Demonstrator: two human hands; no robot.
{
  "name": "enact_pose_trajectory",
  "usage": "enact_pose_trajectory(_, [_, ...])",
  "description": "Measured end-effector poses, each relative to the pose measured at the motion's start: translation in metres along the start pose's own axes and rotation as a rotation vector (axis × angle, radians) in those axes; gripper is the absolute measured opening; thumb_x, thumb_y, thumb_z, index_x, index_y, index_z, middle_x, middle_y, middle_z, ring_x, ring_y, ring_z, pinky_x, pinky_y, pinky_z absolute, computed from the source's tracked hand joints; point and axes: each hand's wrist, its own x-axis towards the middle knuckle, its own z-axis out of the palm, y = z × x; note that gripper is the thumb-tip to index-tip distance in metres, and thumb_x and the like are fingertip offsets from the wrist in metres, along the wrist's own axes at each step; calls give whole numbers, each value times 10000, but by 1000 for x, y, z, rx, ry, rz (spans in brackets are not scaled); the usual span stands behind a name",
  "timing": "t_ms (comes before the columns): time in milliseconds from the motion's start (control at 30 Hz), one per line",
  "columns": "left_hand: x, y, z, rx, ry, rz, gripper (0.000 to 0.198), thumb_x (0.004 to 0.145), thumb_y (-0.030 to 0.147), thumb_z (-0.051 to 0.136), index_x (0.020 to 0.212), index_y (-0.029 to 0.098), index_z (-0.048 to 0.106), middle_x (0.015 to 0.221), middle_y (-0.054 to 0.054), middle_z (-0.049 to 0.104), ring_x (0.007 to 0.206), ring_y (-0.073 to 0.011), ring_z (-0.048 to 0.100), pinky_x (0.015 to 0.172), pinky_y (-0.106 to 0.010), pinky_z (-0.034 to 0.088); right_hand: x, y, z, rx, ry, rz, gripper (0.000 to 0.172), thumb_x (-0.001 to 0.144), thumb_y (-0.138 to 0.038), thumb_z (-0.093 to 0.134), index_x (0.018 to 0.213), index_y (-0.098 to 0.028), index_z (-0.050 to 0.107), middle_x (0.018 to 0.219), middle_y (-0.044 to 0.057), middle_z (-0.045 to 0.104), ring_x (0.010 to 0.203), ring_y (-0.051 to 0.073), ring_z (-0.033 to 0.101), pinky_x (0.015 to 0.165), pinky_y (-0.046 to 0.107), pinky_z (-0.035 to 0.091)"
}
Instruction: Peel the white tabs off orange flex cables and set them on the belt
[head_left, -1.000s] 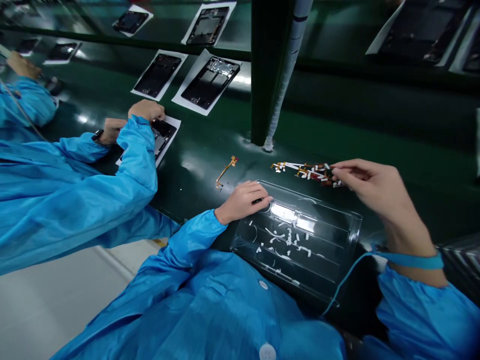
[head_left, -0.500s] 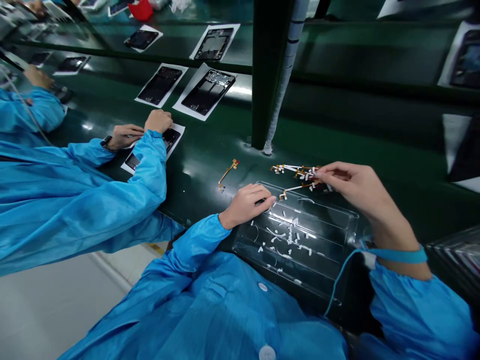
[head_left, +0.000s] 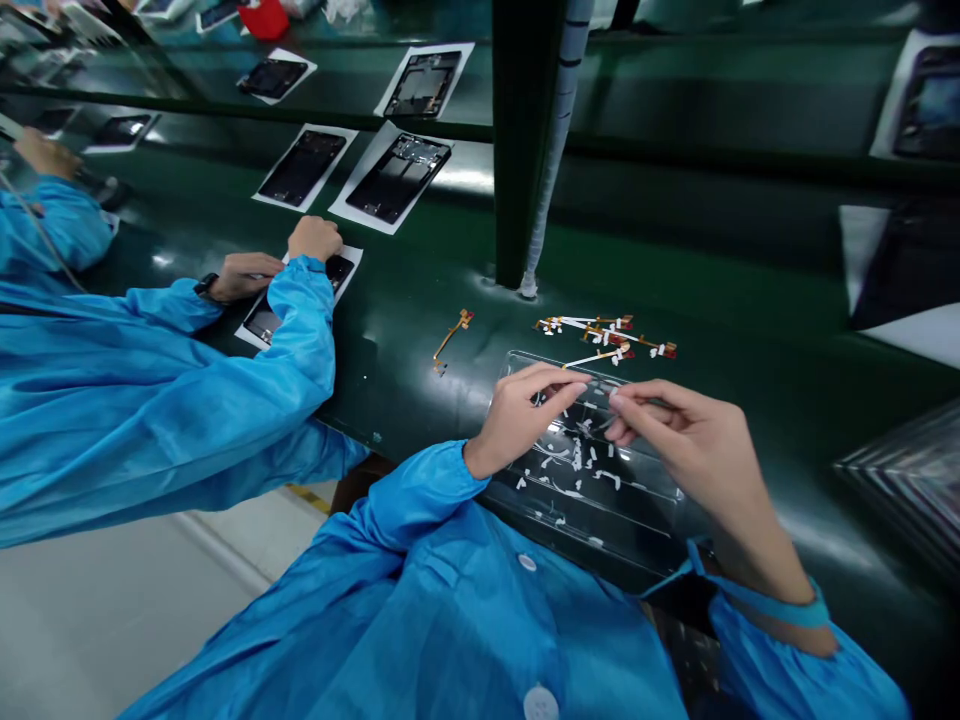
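My left hand (head_left: 525, 410) is closed in a pinch over the back edge of a clear plastic tray (head_left: 637, 545). Facing it, my right hand (head_left: 686, 430) pinches too, a white bit showing at its fingertips. Between the two hands runs a small thin strip (head_left: 601, 384), blurred, which looks like a flex cable. Just behind the fingers lies a loose pile of orange flex cables (head_left: 600, 330) with white backing pieces. A single flex cable (head_left: 453, 340) lies apart to the left. Several white scraps (head_left: 577, 455) are scattered in the tray below my hands.
A dark post (head_left: 521, 150) rises from the green bench (head_left: 420, 270) behind the cables. Tablet-like panels (head_left: 397, 180) lie on white sheets at the back. To the left, a co-worker's hands (head_left: 311, 240) are over another panel. A stack of clear trays (head_left: 911, 475) stands right.
My right hand has moved from the cable pile toward me and left, over the tray. My left hand has shifted right to meet it, and a thin strip now spans their fingertips.
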Motion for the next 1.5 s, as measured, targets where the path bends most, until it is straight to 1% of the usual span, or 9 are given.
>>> enact_pose_trajectory(167, [-7,9,3,126,38,135,92,938,241,710,976,182,770,941,-40,786,860,-127,730,812,-256,603,-11,5,5,2,42,5,305,873,-518,726,965,-227,705,676,12,729,602,164,710,638,282,626])
enact_pose_trajectory(467, [-10,11,11,221,25,65,77,939,208,657,957,173,723,865,-33,733,781,-122,690,749,-252,589,-18,8,9,-67,13,-20,284,899,-519,695,983,-249,713,749,20,719,671,178,703,687,322,597])
enact_pose_trajectory(600, [-12,4,4,279,-79,28,40,891,159,635,874,173,668,820,-8,677,770,-116,646,739,-241,559,-17,14,6,-125,33,-16,280,896,-517,695,971,-249,728,760,13,687,631,143,611,606,288,498])
enact_pose_trajectory(700, [-15,-3,-5,222,-178,-72,69,868,124,643,905,172,675,849,1,675,771,-104,645,725,-219,546,-15,21,3,-142,34,7,284,901,-519,685,959,-246,737,759,10,666,639,136,561,575,272,431])
enact_pose_trajectory(800, [-16,-4,-9,96,-178,-114,150,896,174,668,1042,177,706,923,-20,701,783,-101,660,713,-212,553,-13,26,2,-124,-14,34,299,889,-521,697,965,-237,746,777,13,676,653,137,562,573,265,424])
enact_pose_trajectory(900, [-14,0,-6,37,-157,-93,85,932,222,664,967,175,726,877,-16,713,746,-93,651,699,-207,554,-12,28,2,-90,-51,50,315,859,-522,730,959,-225,757,778,17,683,647,134,567,577,261,446])
enact_pose_trajectory(1100, [-17,2,1,252,17,127,128,973,212,617,1055,178,710,971,-41,713,792,-98,676,740,-224,578,-9,28,3,24,-21,84,347,826,-551,752,914,-215,755,637,2,654,565,135,601,572,269,529])
enact_pose_trajectory(1200, [-21,-1,2,457,-29,326,133,983,234,619,1055,193,723,942,-37,721,835,-122,688,775,-251,573,-9,28,5,64,-20,99,372,826,-565,749,922,-207,763,642,16,677,577,147,636,595,284,566])
enact_pose_trajectory(1500, [-20,-3,6,659,-36,410,110,967,214,610,945,193,716,853,-11,724,756,-139,658,706,-275,508,-11,28,7,81,-39,119,394,820,-568,760,936,-192,767,645,28,697,585,151,656,604,276,583])
